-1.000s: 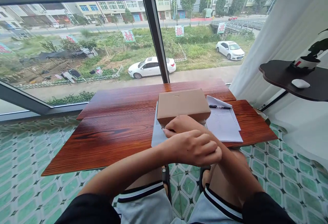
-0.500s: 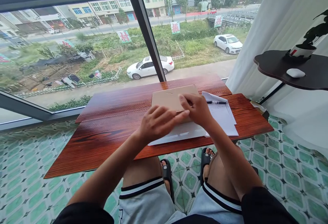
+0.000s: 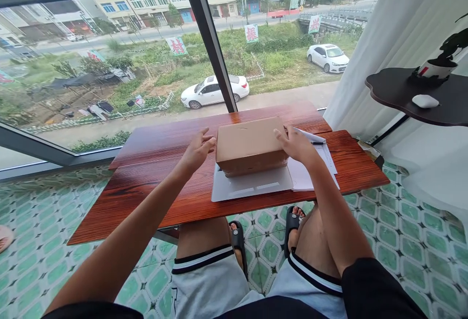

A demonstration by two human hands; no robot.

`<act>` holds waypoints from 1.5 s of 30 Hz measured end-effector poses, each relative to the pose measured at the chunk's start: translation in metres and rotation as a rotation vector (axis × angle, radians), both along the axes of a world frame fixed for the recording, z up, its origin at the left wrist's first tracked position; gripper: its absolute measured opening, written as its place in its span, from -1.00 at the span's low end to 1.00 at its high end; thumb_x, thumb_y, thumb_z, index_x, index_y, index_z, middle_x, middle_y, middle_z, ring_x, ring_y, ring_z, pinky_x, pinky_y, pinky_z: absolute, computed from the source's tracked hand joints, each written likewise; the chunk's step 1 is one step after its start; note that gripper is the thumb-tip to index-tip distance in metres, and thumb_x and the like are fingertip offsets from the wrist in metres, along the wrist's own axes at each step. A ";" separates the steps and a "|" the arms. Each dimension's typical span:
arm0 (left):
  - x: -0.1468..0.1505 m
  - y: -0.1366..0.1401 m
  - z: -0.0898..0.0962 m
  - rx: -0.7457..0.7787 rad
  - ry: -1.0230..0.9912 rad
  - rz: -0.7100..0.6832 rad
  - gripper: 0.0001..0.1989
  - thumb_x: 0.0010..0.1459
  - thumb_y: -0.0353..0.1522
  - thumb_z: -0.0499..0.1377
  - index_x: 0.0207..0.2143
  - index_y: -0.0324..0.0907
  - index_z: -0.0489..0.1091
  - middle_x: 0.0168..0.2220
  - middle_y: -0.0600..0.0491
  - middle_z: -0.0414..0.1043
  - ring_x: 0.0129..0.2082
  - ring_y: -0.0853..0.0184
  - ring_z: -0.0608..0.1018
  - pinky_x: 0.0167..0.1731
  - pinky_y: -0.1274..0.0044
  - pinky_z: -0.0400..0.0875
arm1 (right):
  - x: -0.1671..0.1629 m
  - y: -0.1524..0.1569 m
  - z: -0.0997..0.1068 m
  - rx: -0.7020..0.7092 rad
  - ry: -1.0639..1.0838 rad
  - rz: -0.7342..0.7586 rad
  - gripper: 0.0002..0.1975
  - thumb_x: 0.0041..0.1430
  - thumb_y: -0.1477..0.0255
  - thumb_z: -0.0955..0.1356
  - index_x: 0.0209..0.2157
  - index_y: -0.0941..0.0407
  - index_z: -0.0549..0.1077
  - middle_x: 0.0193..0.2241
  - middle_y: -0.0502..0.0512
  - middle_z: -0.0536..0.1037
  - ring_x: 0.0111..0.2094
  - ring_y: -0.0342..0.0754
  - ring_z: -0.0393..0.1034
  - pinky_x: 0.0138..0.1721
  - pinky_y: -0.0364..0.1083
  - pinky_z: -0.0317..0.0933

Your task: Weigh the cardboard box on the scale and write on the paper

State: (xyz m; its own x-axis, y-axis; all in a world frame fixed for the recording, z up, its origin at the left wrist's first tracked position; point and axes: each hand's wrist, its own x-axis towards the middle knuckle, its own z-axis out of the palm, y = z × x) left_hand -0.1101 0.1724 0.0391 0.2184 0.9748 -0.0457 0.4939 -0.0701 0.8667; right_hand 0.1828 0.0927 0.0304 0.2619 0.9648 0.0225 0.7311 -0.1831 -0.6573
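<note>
Head view: both hands had parted; left hand [image 3: 197, 149] and right hand [image 3: 297, 144], fingers spread, flanked the closed brown cardboard box [image 3: 250, 144] at the wooden table's [image 3: 153, 182] near edge.

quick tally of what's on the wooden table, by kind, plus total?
Cardboard box: 1, with the left hand and right hand at its two ends
White flat sheet or pad under the box: 1
Printed paper sheets, a small stack, count unclear: 1 stack
Pen: 1
Total: 4
</note>
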 end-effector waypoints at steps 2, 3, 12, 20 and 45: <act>0.005 -0.006 -0.007 -0.053 -0.045 -0.004 -0.25 0.23 -0.13 0.04 0.39 -0.24 -0.03 0.28 -0.23 0.25 0.18 0.16 0.45 0.21 0.20 0.37 | -0.001 -0.001 0.002 -0.044 -0.039 0.018 -0.36 0.39 0.01 0.14 0.20 0.23 0.32 0.08 0.36 0.47 0.11 0.28 0.35 0.12 0.11 0.17; 0.008 -0.009 -0.010 -0.064 -0.051 -0.010 -0.25 0.23 -0.12 0.04 0.39 -0.23 -0.02 0.28 -0.21 0.26 0.20 0.14 0.44 0.22 0.19 0.36 | -0.001 -0.002 0.003 -0.060 -0.056 0.022 -0.36 0.39 0.01 0.13 0.20 0.23 0.32 0.07 0.37 0.48 0.10 0.29 0.36 0.10 0.11 0.18; 0.019 -0.016 -0.023 0.046 0.061 -0.078 -0.20 0.22 -0.08 0.04 0.42 -0.18 -0.07 0.41 -0.11 0.07 0.40 0.07 0.18 0.41 0.22 0.01 | -0.008 -0.004 0.006 -0.091 -0.144 -0.005 -0.38 0.40 0.09 0.13 0.20 0.30 0.29 0.05 0.45 0.47 0.03 0.32 0.40 0.00 0.10 0.23; 0.027 -0.014 -0.012 0.051 0.100 -0.096 -0.22 0.23 -0.13 0.02 0.43 -0.18 -0.08 0.41 -0.11 0.08 0.39 0.02 0.20 0.39 0.20 0.02 | -0.010 0.001 0.012 -0.100 -0.213 -0.024 -0.40 0.41 0.12 0.13 0.13 0.38 0.31 0.03 0.51 0.46 0.03 0.34 0.39 0.00 0.11 0.23; 0.052 0.101 0.003 0.114 -0.142 -0.010 -0.39 0.11 -0.35 0.05 0.24 -0.25 0.19 0.21 -0.14 0.31 0.22 0.07 0.33 0.29 0.22 0.18 | 0.004 0.117 0.039 -0.096 -0.140 -0.025 -0.41 0.44 0.12 0.15 0.21 0.31 0.28 0.13 0.42 0.40 0.10 0.25 0.33 0.05 0.08 0.22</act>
